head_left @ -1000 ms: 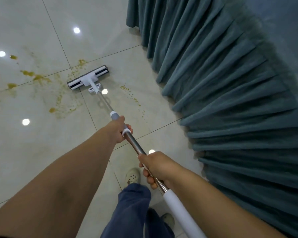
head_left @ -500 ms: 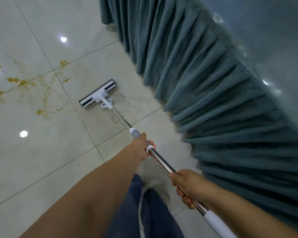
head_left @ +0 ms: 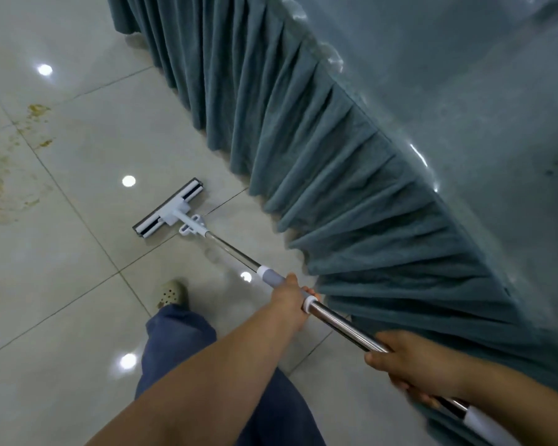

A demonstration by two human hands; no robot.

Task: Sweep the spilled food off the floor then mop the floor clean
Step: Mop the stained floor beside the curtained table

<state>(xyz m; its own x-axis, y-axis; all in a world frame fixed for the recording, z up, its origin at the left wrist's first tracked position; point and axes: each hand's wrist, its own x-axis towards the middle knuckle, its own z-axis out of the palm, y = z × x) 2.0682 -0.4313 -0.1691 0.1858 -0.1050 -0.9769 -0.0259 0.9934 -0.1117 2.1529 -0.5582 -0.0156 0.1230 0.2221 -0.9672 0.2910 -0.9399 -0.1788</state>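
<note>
Mop head [head_left: 169, 208] flat on floor [head_left: 62, 284], just beside pleated teal table skirt [head_left: 335, 156]. Left hand [head_left: 289, 299] wrapped around pole [head_left: 335, 320] at grey collar. Right hand [head_left: 413, 362] wrapped around steel section, near white end grip. Yellow-brown food smears [head_left: 13, 175] far left, well apart from mop head. Skirt crowds pole's right side. Pale perforated shoe [head_left: 173, 292], blue trouser leg [head_left: 178, 336] left of pole. Glossy tabletop [head_left: 464, 91] upper right.

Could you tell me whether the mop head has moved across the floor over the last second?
Yes. The mop head has been drawn back toward the camera, away from the yellow stains it lay among a second ago.
</note>
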